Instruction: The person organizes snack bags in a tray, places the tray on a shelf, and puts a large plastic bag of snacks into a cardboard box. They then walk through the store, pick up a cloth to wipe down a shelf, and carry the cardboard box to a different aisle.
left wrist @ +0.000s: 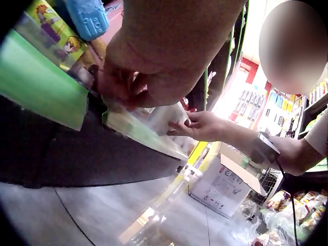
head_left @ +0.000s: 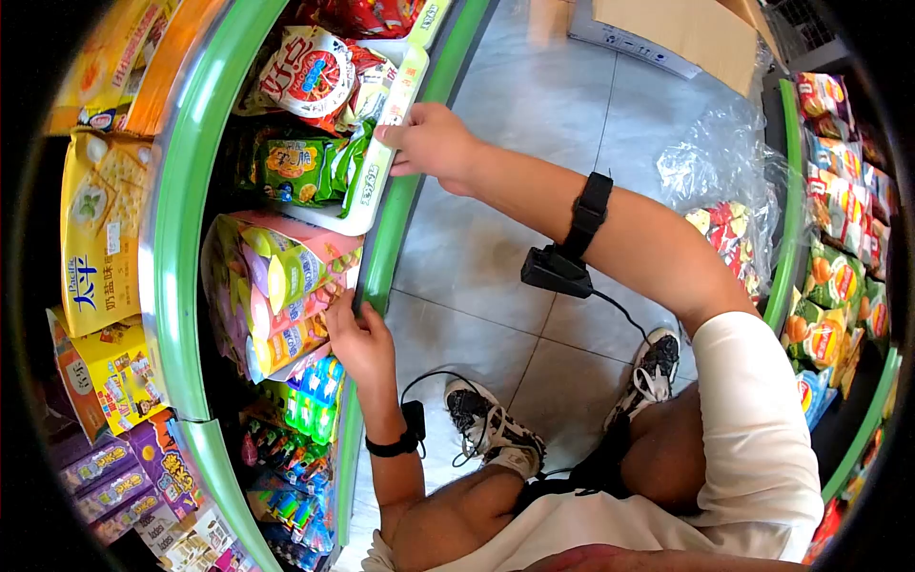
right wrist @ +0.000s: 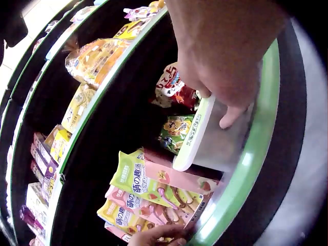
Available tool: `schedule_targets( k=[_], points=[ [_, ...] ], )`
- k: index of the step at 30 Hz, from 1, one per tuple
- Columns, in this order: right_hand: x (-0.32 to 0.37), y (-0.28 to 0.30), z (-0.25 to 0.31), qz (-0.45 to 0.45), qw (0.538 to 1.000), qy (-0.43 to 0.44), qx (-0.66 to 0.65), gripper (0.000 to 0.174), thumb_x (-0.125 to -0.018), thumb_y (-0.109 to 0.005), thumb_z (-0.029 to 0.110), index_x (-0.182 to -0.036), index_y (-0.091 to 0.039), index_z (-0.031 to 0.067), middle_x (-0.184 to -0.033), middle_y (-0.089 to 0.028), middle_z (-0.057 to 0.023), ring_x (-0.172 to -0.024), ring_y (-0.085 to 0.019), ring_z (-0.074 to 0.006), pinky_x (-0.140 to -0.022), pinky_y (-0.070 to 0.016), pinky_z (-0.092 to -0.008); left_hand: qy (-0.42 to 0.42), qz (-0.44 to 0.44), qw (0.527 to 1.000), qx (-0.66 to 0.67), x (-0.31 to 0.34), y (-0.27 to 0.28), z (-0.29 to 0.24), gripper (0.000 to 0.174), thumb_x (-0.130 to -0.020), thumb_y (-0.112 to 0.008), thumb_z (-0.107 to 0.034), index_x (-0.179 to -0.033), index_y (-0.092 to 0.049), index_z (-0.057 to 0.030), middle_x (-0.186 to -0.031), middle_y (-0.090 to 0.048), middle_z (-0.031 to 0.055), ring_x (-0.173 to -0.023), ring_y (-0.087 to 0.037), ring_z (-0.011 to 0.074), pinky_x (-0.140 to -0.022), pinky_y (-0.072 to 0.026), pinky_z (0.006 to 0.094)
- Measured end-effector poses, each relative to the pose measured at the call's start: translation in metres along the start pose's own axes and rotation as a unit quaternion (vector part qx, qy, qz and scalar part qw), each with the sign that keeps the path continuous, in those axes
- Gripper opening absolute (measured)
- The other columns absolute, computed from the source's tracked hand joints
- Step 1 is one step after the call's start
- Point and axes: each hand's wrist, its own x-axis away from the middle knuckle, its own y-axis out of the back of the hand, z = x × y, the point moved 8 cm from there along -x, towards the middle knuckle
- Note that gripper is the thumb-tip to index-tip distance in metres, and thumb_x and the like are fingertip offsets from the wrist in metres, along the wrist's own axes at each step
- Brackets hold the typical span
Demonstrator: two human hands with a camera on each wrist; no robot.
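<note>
My right hand (head_left: 434, 148) grips the front wall of a white plastic tray (head_left: 357, 217), with fingers over its rim in the right wrist view. Inside the tray are a green snack bag (head_left: 297, 170) and a red-and-white snack bag (head_left: 310, 76). Closer to my body, my left hand (head_left: 360, 343) holds the front edge of a pink display box (right wrist: 166, 173) at its near corner. Colourful snack pouches (right wrist: 148, 187) stand upright in that box, right beside the tray. In the left wrist view, my left fingertips are partly hidden by the hand itself.
A green shelf edge (head_left: 389, 250) runs in front of the tray and box. Small bottle-shaped packs (head_left: 313, 398) fill the shelf nearer me. Yellow cracker bags (head_left: 107, 229) line the shelf above. Across the tiled floor (head_left: 496, 286) stand a cardboard box (head_left: 667, 38) and chip bags (head_left: 822, 329).
</note>
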Motion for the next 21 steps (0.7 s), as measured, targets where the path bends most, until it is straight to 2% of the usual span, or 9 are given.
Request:
schedule_targets(
  k=[4, 6, 8, 11, 13, 14, 15, 20, 21],
  points=[
    [0.001, 0.006, -0.002, -0.012, 0.999, -0.003, 0.048, 0.028, -0.087, -0.062, 0.023, -0.098, -0.056, -0.0016, -0.091, -0.062, -0.0111, -0.077, -0.065, -0.0179, -0.061, -0.0533, -0.0288, -0.066, -0.03, 0.997, -0.031, 0.007, 0.001, -0.013, 0.031, -0.08, -0.059, -0.003, -0.11, -0.055, 0.005, -0.104, -0.054, 0.0202, -0.069, -0.058, 0.0273, -0.054, -0.0482, 0.0322],
    [0.009, 0.015, -0.003, -0.014, 0.996, -0.006, 0.082, 0.027, -0.086, -0.064, 0.024, -0.092, -0.054, 0.0, -0.085, -0.061, -0.01, -0.072, -0.064, -0.0167, -0.057, -0.0521, -0.0286, 0.044, 0.03, 0.998, 0.012, 0.009, -0.006, -0.007, 0.039, -0.08, -0.06, -0.005, -0.117, -0.051, 0.0054, -0.115, -0.049, 0.0217, -0.067, -0.058, 0.0261, -0.055, -0.0487, 0.0314],
    [0.018, 0.031, -0.013, -0.032, 0.989, 0.0, 0.148, 0.026, -0.082, -0.062, 0.022, -0.07, -0.054, 0.0002, -0.067, -0.061, -0.012, -0.052, -0.06, -0.0174, -0.047, -0.0498, -0.03, 0.043, 0.04, 0.998, 0.022, 0.013, -0.007, -0.015, 0.043, -0.08, -0.061, -0.006, -0.12, -0.049, 0.0053, -0.118, -0.047, 0.0226, -0.067, -0.058, 0.0252, -0.055, -0.0487, 0.0309],
    [0.054, 0.061, -0.036, 0.049, 0.981, -0.021, 0.188, 0.022, -0.081, -0.062, 0.02, -0.071, -0.056, 0.0014, -0.064, -0.06, -0.0102, -0.053, -0.059, -0.0165, -0.045, -0.0459, -0.0312, 0.056, 0.073, 0.995, 0.034, 0.017, -0.012, -0.012, 0.052, -0.08, -0.063, -0.007, -0.128, -0.045, 0.0045, -0.125, -0.042, 0.0234, -0.074, -0.059, 0.0229, -0.06, -0.0491, 0.0289],
    [0.101, 0.089, -0.05, 0.098, 0.972, -0.063, 0.203, 0.022, -0.081, -0.062, 0.021, -0.072, -0.057, 0.001, -0.067, -0.061, -0.0112, -0.058, -0.06, -0.0177, -0.048, -0.0465, -0.0327, -0.148, -0.04, 0.987, -0.056, 0.025, 0.002, -0.035, 0.052, -0.081, -0.063, -0.008, -0.128, -0.045, 0.0038, -0.12, -0.044, 0.0211, -0.078, -0.056, 0.0214, -0.06, -0.0464, 0.0275],
    [0.127, 0.105, -0.054, 0.122, 0.966, -0.09, 0.211, 0.024, -0.081, -0.061, 0.022, -0.075, -0.058, -0.0001, -0.069, -0.062, -0.0126, -0.062, -0.061, -0.0202, -0.052, -0.0479, -0.0343, -0.04, 0.004, 0.999, 0.013, 0.032, 0.0, -0.022, 0.044, -0.082, -0.062, -0.004, -0.124, -0.05, 0.0037, -0.115, -0.045, 0.0187, -0.079, -0.051, 0.0195, -0.058, -0.0426, 0.0264],
    [0.152, 0.129, -0.053, 0.094, 0.968, -0.098, 0.213, 0.024, -0.081, -0.061, 0.022, -0.075, -0.058, -0.0001, -0.069, -0.062, -0.0126, -0.062, -0.061, -0.0202, -0.052, -0.0479, -0.0343, -0.124, -0.05, 0.991, 0.028, 0.037, 0.005, -0.031, 0.027, -0.082, -0.061, -0.001, -0.109, -0.059, 0.0052, -0.099, -0.05, 0.015, -0.07, -0.048, 0.0174, -0.053, -0.0386, 0.0262],
    [0.211, 0.227, -0.06, 0.16, 0.722, -0.128, 0.66, 0.028, -0.079, -0.057, 0.023, -0.09, -0.059, -0.0019, -0.081, -0.064, -0.0198, -0.08, -0.061, -0.0376, -0.073, -0.0485, -0.043, -0.17, 0.113, 0.97, 0.13, 0.041, -0.005, -0.064, 0.005, -0.079, -0.066, -0.001, -0.083, -0.065, 0.0016, -0.062, -0.055, 0.0079, -0.052, -0.048, 0.0181, -0.048, -0.0384, 0.0291],
    [0.215, 0.234, -0.041, 0.151, 0.721, -0.122, 0.665, 0.028, -0.079, -0.057, 0.023, -0.09, -0.059, -0.0019, -0.081, -0.064, -0.0198, -0.08, -0.061, -0.0376, -0.073, -0.0485, -0.043, -0.18, 0.182, 0.961, 0.108, 0.037, -0.007, -0.072, 0.004, -0.08, -0.064, -0.002, -0.083, -0.065, 0.0003, -0.063, -0.057, 0.0101, -0.051, -0.051, 0.0216, -0.049, -0.0408, 0.0315]
  ],
)
